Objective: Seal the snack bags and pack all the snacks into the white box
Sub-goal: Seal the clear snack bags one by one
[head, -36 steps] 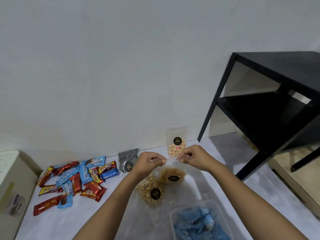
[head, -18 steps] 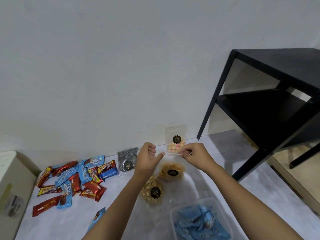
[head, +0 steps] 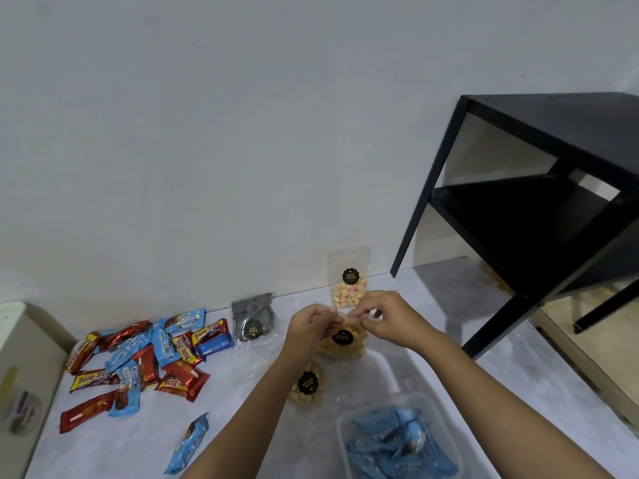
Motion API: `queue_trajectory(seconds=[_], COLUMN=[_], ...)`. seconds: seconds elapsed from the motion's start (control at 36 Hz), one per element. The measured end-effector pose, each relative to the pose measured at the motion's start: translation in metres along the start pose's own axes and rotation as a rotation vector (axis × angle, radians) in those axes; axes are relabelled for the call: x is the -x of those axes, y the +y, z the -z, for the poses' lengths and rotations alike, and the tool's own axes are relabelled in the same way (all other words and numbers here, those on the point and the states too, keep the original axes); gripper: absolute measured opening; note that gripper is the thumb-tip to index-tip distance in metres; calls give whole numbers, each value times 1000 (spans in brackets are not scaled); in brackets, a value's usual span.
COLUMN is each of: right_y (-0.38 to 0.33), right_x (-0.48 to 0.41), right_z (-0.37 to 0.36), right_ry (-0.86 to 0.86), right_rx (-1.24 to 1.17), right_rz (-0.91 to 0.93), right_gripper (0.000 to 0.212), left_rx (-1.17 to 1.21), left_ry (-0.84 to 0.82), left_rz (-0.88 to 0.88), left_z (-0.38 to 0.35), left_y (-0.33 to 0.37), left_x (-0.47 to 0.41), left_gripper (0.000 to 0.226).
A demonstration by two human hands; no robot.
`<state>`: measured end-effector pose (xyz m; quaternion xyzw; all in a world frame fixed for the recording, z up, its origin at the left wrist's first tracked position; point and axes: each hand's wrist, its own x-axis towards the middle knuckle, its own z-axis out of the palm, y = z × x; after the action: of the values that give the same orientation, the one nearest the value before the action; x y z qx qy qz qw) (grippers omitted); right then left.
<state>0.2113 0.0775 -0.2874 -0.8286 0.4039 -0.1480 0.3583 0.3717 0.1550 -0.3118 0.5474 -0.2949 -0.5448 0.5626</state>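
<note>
Clear bag [head: 342, 349]: top edge pinched by L hand [head: 311, 323] & R hand [head: 389, 316]. Bars [head: 138, 361] lay heaped at left, near white box [head: 31, 357].

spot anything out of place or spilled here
Nothing looks spilled or torn. One blue bar lies alone nearer the person, apart from the pile of bars. The left hand and right hand pinch the top of a clear bag, which seems normal for sealing.
</note>
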Motion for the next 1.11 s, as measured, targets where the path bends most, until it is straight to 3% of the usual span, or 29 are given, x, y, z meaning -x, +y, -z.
queue_trajectory(seconds=[0.31,1.11], right_y=[-4,-15], right_x=[2,12], right_z=[-7,-21], right_ry=[-26,-132], right_rx=[-271,-604], right_rz=[-130,-308], right_gripper=[4,11], left_rx=[20,-127], left_ry=[-99,-170], left_rz=[-38,-33], left_z=[5,10], left_y=[1,-4], left_x=[3,1], left_gripper=[10,18])
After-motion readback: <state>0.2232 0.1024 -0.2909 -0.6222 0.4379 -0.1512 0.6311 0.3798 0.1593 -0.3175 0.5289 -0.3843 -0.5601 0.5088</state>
